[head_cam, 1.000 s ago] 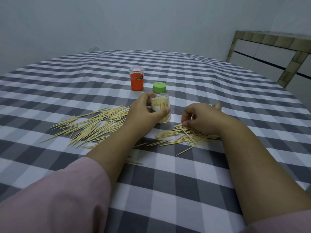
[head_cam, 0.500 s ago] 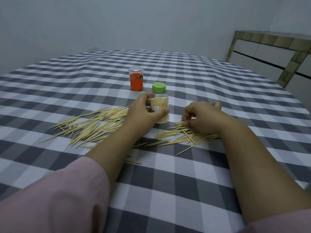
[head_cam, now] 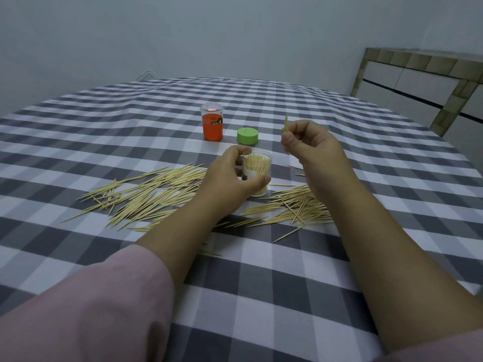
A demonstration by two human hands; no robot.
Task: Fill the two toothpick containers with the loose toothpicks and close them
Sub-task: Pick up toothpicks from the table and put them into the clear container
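Note:
My left hand [head_cam: 230, 178] grips a clear toothpick container [head_cam: 257, 169] that stands upright, lidless and nearly full of toothpicks. Its green lid [head_cam: 247, 136] lies just behind it. My right hand [head_cam: 311, 145] is raised to the right of the container and pinches a few toothpicks [head_cam: 286, 124] upright between thumb and fingers. An orange container [head_cam: 212, 124] stands further back with its clear cap on. Loose toothpicks lie in two heaps: a big left pile [head_cam: 146, 197] and a smaller right pile [head_cam: 295, 207] under my right wrist.
A grey-and-white checked cloth [head_cam: 261, 278] covers the whole table. A tiled counter [head_cam: 423, 84] stands at the far right beyond the table's edge. A plain wall runs behind.
My right hand has lifted off the right pile, up and toward the container, carrying a few pinched toothpicks. My left hand and the container have stayed put.

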